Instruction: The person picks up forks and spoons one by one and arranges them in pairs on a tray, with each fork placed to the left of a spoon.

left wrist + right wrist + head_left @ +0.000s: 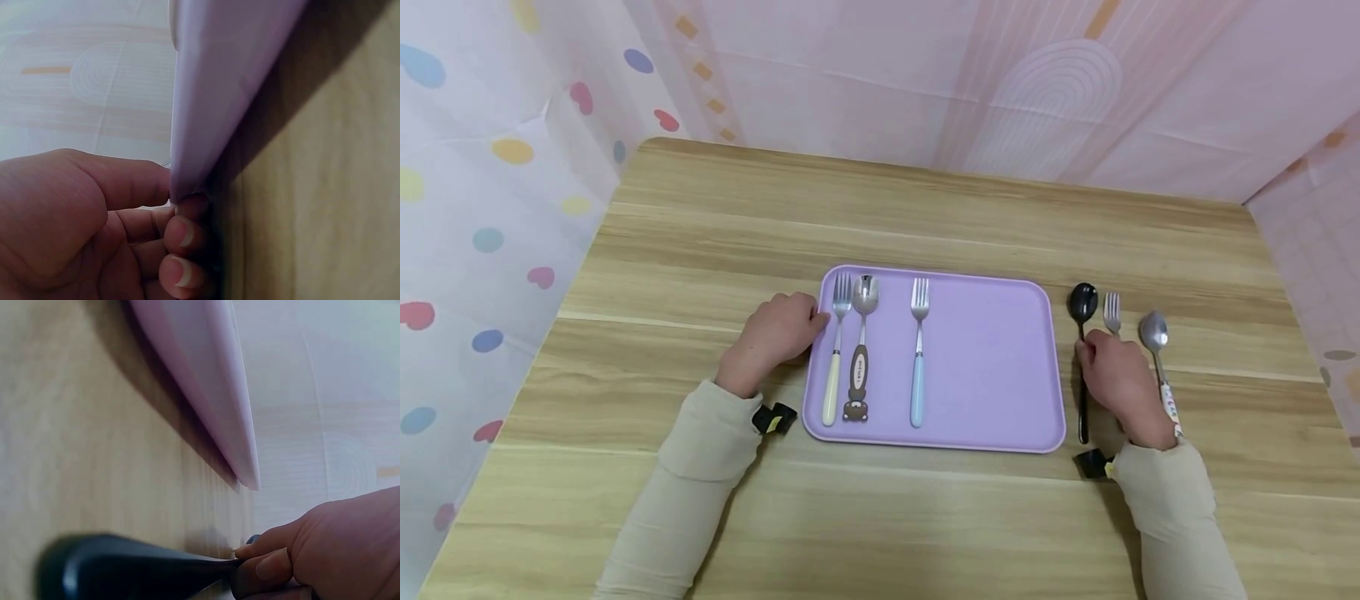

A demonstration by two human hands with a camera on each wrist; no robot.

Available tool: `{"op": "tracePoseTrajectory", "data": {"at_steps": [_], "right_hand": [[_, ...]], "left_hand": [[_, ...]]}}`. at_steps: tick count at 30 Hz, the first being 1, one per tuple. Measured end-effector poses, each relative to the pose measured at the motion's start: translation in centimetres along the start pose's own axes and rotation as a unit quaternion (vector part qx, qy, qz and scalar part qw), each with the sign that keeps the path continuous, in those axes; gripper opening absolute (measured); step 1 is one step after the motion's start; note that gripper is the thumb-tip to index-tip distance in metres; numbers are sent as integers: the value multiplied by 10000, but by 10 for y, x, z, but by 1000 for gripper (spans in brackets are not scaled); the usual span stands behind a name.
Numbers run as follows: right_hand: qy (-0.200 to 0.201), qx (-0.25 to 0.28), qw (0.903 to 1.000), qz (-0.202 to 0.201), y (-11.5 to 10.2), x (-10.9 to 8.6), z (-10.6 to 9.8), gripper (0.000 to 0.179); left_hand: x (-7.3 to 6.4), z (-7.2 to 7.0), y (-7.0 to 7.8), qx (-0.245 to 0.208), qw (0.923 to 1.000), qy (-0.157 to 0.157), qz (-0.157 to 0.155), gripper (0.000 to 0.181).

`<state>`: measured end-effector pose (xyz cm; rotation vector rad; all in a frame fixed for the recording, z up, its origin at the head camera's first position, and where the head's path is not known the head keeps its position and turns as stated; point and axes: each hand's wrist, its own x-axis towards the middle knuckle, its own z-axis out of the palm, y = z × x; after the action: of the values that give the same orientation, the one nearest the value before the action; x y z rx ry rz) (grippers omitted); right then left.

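Note:
A purple tray (pixel 985 367) lies on the wooden table. My left hand (pixel 780 329) grips its left rim, thumb on top and fingertips under the edge, as the left wrist view shows. On the tray lie a cream-handled fork (pixel 832 379), a spoon with a brown bear handle (pixel 858 367) and a blue-handled fork (pixel 918 379). Right of the tray, my right hand (pixel 1116 371) pinches the handle of a black spoon (pixel 1082 302) between thumb and fingers. The black handle (pixel 144 565) shows large in the right wrist view. That hand partly hides another fork (pixel 1112 310).
A spoon with a patterned white handle (pixel 1154 332) lies at the far right, its handle partly behind the right wrist. Patterned curtains (pixel 880 92) hang behind and beside the table (pixel 880 217). The tray's right half shows bare purple surface.

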<state>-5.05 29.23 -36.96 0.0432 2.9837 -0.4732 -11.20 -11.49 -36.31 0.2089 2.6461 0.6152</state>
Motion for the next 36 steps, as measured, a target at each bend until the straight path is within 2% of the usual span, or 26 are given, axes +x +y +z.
{"op": "tracePoseTrajectory", "data": {"at_steps": [6, 13, 19, 24, 31, 36], "right_hand": [[160, -42, 9997, -152, 1, 0, -1, 23], [540, -123, 9971, -525, 2, -3, -7, 24], [728, -6, 9956, -595, -5, -5, -13, 23], [968, -21, 9916, -861, -15, -8, -18, 23], [826, -10, 9932, -821, -37, -3, -21, 22], [833, -18, 9919, -961, -56, 2, -18, 25]], "left_hand": [[1, 0, 0, 65, 10000, 31, 24, 33], [2, 0, -1, 50, 10000, 63, -3, 32], [2, 1, -1, 96, 9999, 82, 46, 32], [2, 1, 0, 105, 9999, 60, 43, 31], [2, -1, 1, 114, 9999, 59, -17, 30], [2, 0, 1, 140, 9999, 66, -18, 30]]}}
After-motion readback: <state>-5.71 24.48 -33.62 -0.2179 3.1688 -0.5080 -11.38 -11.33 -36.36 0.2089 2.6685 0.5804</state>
